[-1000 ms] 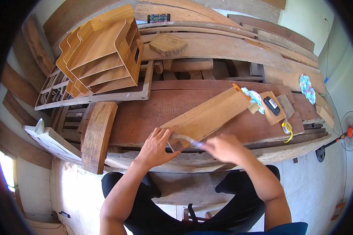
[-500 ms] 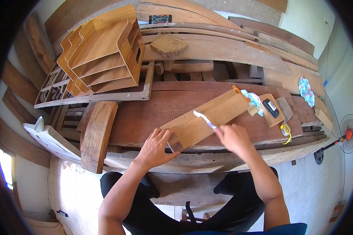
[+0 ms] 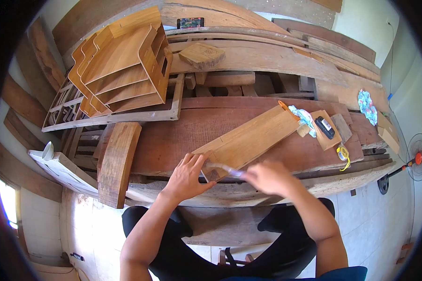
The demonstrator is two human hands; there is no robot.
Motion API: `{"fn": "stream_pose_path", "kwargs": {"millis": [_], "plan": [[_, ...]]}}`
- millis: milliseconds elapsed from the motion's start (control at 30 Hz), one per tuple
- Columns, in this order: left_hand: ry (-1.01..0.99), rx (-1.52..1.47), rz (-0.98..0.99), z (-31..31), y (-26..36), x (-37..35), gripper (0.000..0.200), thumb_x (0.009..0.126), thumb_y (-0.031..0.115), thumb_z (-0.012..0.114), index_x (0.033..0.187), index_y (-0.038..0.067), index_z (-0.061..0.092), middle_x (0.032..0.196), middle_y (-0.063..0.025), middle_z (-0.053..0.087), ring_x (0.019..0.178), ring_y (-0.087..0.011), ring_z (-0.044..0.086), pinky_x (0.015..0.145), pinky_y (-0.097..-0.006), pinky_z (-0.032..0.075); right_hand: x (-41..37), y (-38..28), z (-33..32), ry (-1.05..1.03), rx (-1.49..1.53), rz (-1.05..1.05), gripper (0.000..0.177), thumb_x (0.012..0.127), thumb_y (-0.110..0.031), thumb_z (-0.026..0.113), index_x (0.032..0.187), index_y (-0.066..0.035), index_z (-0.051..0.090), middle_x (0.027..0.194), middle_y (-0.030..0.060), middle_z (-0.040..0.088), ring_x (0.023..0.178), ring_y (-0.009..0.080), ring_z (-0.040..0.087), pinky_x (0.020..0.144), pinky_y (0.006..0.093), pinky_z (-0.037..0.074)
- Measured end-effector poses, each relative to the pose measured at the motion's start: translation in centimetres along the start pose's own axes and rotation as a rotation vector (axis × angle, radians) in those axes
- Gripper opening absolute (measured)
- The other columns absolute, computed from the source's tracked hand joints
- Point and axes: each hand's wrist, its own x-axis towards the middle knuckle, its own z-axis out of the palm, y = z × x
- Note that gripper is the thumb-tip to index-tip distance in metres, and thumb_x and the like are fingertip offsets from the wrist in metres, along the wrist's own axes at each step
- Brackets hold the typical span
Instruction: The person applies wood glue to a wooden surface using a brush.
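The person is sitting at a rough wooden tabletop (image 3: 169,136) made of wide planks. A long light board (image 3: 251,136) is lying across it at a slant, with its near end at the front edge, between both hands. The left hand (image 3: 185,180) is lying on this near end; its fingers (image 3: 195,161) are spread wide and flat on the wood and are gripping nothing. The right hand (image 3: 267,178) is looking blurred, just beside the same end, and its fingers are closing around the handle of a small white brush (image 3: 224,167). The head of the brush is touching the board near the left thumb.

Past the far end of the board, a coloured cloth (image 3: 304,117), a black tool (image 3: 324,127) on a small piece of wood and a yellow tape measure (image 3: 343,153) are lying close together. A wooden tray rack (image 3: 122,65) is standing at the back left, well apart from the hands.
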Motion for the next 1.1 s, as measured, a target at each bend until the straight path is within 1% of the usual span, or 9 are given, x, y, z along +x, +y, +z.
{"fn": "stream_pose_path", "kwargs": {"millis": [100, 233, 533, 667, 767, 833, 900, 1033, 1100], "plan": [[-0.011, 0.045, -0.042, 0.2, 0.2, -0.2, 0.092, 0.084, 0.048, 0.084, 0.157, 0.016, 0.039, 0.133, -0.0196, 0.061, 0.127, -0.0371, 0.055, 0.114, -0.0476, 0.047, 1.0, 1.5, -1.5, 0.346, -0.148, 0.096, 0.049, 0.107, -0.051, 0.053, 0.091, -0.011, 0.075, 0.077, 0.0174, 0.074, 0.072, 0.0371, 0.074, 0.069, 0.0516, 0.058], [0.04, 0.032, 0.031, 0.2, -0.3, 0.0, 0.093, 0.084, 0.048, 0.084, 0.158, 0.016, 0.038, 0.132, -0.0203, 0.061, 0.128, -0.0374, 0.054, 0.113, -0.0474, 0.048, -0.3, 0.3, 0.4, 0.057, -0.023, -0.175, 0.046, 0.106, -0.05, 0.056, 0.097, -0.011, 0.077, 0.079, 0.0211, 0.074, 0.078, 0.0398, 0.074, 0.073, 0.0528, 0.057], [0.035, 0.025, 0.023, -0.3, 0.3, -0.1, 0.088, 0.083, 0.041, 0.084, 0.153, 0.008, 0.042, 0.13, -0.0181, 0.063, 0.127, -0.0374, 0.054, 0.113, -0.047, 0.047, 0.0, 1.3, -1.9, -0.106, 0.031, -0.04, 0.044, 0.107, -0.048, 0.055, 0.104, -0.011, 0.079, 0.091, 0.0188, 0.076, 0.09, 0.039, 0.074, 0.081, 0.054, 0.056], [0.003, 0.026, -0.003, 0.1, 0.1, -0.3, 0.091, 0.083, 0.046, 0.084, 0.155, 0.012, 0.041, 0.136, -0.0199, 0.06, 0.131, -0.0383, 0.053, 0.115, -0.0467, 0.046, 0.9, 4.3, -1.9, 0.299, -0.138, 0.101, 0.042, 0.105, -0.045, 0.059, 0.096, -0.009, 0.078, 0.076, 0.0207, 0.072, 0.074, 0.0406, 0.071, 0.07, 0.0493, 0.055], [0.003, 0.036, -0.017, 0.3, -0.1, 0.1, 0.091, 0.083, 0.048, 0.084, 0.156, 0.014, 0.04, 0.14, -0.0207, 0.058, 0.134, -0.0384, 0.052, 0.115, -0.0471, 0.046, 0.2, 3.4, -0.3, 0.092, 0.048, -0.228, 0.044, 0.104, -0.05, 0.06, 0.099, -0.011, 0.08, 0.076, 0.0183, 0.072, 0.076, 0.0364, 0.072, 0.071, 0.0489, 0.054], [-0.029, 0.038, -0.034, 0.3, 0.0, -0.2, 0.091, 0.083, 0.048, 0.084, 0.156, 0.014, 0.041, 0.14, -0.0205, 0.058, 0.133, -0.038, 0.052, 0.115, -0.0474, 0.047, 0.3, 2.2, -3.0, -0.138, 0.116, 0.073, 0.047, 0.104, -0.052, 0.059, 0.095, -0.01, 0.078, 0.076, 0.017, 0.072, 0.073, 0.0352, 0.071, 0.069, 0.0476, 0.053], [-0.043, 0.029, -0.066, 0.0, 0.3, -0.1, 0.09, 0.084, 0.049, 0.083, 0.156, 0.015, 0.041, 0.138, -0.0203, 0.059, 0.132, -0.0374, 0.053, 0.114, -0.0475, 0.047, 0.9, 3.0, -3.3, 0.182, -0.037, 0.173, 0.046, 0.107, -0.05, 0.055, 0.103, -0.011, 0.079, 0.081, 0.0156, 0.076, 0.079, 0.0356, 0.075, 0.073, 0.0478, 0.058], [0.024, 0.04, 0.002, 0.2, -0.1, 0.1, 0.09, 0.084, 0.049, 0.083, 0.156, 0.016, 0.04, 0.13, -0.0199, 0.06, 0.128, -0.0362, 0.054, 0.112, -0.0472, 0.049, -0.1, 1.9, -2.0, -0.048, 0.059, -0.18, 0.047, 0.107, -0.051, 0.056, 0.105, -0.01, 0.079, 0.087, 0.0182, 0.077, 0.084, 0.0354, 0.075, 0.078, 0.0495, 0.057], [-0.005, 0.034, -0.019, 0.0, 0.2, -0.1, 0.091, 0.084, 0.048, 0.083, 0.157, 0.015, 0.04, 0.127, -0.0198, 0.061, 0.127, -0.0362, 0.054, 0.112, -0.0471, 0.049, 0.2, 2.0, -3.1, -0.115, 0.081, 0.056, 0.048, 0.106, -0.051, 0.055, 0.105, -0.01, 0.079, 0.088, 0.0185, 0.077, 0.085, 0.0354, 0.075, 0.079, 0.0485, 0.057]]}}
